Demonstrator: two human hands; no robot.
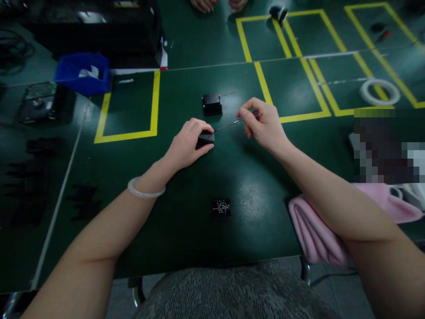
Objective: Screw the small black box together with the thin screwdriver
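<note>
Nearest you, short of both grips, a small pile of screws lies on the green table. Your left hand is closed over a small black box, pinning it down. Your right hand pinches a thin screwdriver, its tip at the box's right edge. Beyond the tip sits a second black box. You look mid-fastening; next calls for steady pressure and a square tip.
</note>
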